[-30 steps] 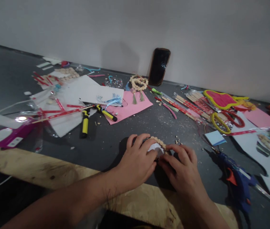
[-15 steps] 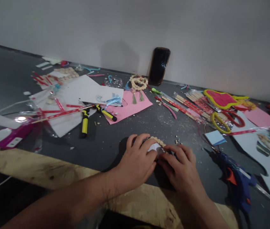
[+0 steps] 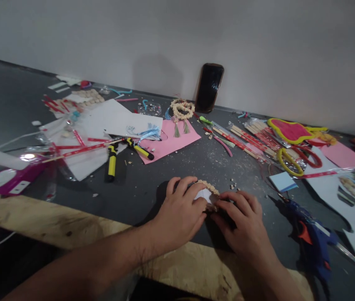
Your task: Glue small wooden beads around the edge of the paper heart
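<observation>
Low on the dark table lies a small round craft piece (image 3: 209,187), its rim covered in tiny beige bits around a white paper middle. My left hand (image 3: 180,209) covers its left side, thumb and fingers closed on it. At the right edge of the same piece, my right hand (image 3: 243,215) has its fingers bent, with the fingertips touching the rim. The lower part of the piece is mostly hidden by my fingers. A few loose bits (image 3: 233,184) lie just beyond my right hand.
Right of my hands lies a blue glue gun (image 3: 313,234). Yellow-handled pliers (image 3: 111,161) rest to the left, beside white paper (image 3: 86,163). Farther back are pink paper (image 3: 168,148), finished beige rings with tassels (image 3: 183,110), packed sticks (image 3: 243,142) and a phone (image 3: 209,88) against the wall.
My right hand has shifted slightly to the right, uncovering more of the craft piece's right rim. My left hand has stayed in place on it.
</observation>
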A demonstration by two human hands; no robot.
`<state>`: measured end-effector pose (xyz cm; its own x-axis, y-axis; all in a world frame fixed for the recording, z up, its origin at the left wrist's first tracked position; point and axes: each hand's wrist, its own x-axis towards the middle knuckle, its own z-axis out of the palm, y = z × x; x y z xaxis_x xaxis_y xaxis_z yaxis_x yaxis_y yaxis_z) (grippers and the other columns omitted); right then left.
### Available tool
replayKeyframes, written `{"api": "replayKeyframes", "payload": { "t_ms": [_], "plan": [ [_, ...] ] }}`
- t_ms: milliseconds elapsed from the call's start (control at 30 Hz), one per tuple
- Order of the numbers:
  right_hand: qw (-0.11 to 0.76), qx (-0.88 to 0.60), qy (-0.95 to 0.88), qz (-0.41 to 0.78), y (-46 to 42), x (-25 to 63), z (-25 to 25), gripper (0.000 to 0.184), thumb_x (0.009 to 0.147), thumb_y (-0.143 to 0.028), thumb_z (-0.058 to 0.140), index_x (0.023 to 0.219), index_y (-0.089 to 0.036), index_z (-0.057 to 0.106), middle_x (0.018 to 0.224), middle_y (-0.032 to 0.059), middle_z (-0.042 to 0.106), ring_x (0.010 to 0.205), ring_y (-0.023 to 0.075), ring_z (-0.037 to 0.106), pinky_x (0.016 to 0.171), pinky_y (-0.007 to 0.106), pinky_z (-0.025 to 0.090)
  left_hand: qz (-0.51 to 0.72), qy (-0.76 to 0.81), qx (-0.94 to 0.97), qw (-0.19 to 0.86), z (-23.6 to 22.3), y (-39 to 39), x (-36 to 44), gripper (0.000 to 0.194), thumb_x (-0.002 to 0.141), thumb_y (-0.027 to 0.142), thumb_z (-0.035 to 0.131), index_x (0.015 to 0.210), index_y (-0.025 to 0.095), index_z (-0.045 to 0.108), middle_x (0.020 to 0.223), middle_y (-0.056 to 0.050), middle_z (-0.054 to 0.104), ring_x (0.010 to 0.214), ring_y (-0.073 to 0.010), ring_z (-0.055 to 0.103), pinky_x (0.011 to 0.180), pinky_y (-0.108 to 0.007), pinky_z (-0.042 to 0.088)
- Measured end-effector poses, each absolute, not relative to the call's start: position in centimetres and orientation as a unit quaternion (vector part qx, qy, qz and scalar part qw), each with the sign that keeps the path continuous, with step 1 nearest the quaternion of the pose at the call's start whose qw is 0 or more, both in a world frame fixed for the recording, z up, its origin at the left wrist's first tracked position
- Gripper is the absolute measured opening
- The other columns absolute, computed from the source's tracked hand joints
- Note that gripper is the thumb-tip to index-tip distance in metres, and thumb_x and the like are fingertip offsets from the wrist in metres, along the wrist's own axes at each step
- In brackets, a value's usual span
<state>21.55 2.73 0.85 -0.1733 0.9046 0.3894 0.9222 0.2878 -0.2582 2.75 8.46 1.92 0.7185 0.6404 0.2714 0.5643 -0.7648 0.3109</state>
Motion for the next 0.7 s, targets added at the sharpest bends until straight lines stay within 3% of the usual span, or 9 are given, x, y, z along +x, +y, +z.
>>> {"api": "replayKeyframes", "payload": {
  "t_ms": [433, 700],
  "plan": [
    [0.249, -0.605, -0.755, -0.038, 2.8, 21.7, 0.9, 0.015, 0.081, -0.029, 0.063, 0.095, -0.023, 0.064, 0.103, 0.0065, 0.062, 0.099, 0.0237, 0.048, 0.085, 0.042, 0.041, 0.182, 0.326, 0.922, 0.100, 2.0, 8.4, 2.8, 0.016, 0.087, 0.028, 0.051, 0.094, 0.018, 0.061, 0.126, -0.007, 0.053, 0.121, -0.0293, 0.036, 0.094, -0.052, 0.026],
    [0.245, -0.606, -0.755, -0.052, 2.5, 22.6, 0.8, 0.002, 0.080, -0.024, 0.063, 0.081, -0.024, 0.064, 0.106, 0.0057, 0.060, 0.099, 0.0247, 0.046, 0.084, 0.044, 0.040, 0.189, 0.324, 0.922, 0.098, 1.8, 8.4, 2.8, 0.015, 0.086, 0.028, 0.053, 0.091, 0.018, 0.062, 0.124, -0.007, 0.054, 0.120, -0.0292, 0.036, 0.093, -0.051, 0.027]
  ]
}}
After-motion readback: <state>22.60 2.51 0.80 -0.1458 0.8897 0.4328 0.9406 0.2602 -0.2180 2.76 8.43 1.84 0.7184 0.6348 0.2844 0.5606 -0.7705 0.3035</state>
